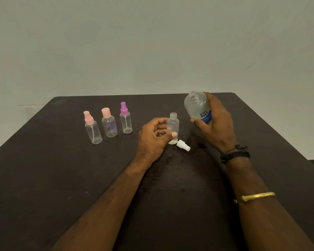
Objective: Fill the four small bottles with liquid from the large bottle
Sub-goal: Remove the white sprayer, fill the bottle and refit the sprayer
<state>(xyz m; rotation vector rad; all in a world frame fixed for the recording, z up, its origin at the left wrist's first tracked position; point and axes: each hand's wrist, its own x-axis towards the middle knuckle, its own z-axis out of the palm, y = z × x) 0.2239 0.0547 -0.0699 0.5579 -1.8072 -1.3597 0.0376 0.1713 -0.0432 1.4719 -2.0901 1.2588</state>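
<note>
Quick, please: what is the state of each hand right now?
Left hand: holds the uncapped small bottle.
Right hand: grips the large bottle.

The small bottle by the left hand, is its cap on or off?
Off. The small bottle has a bare open neck, and a white spray cap lies beside it.

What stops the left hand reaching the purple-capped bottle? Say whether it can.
Probably yes: the purple-capped bottle stands just left of the left hand, only bare table between. Its fingers hold the uncapped bottle, though, so it must let go first.
</note>
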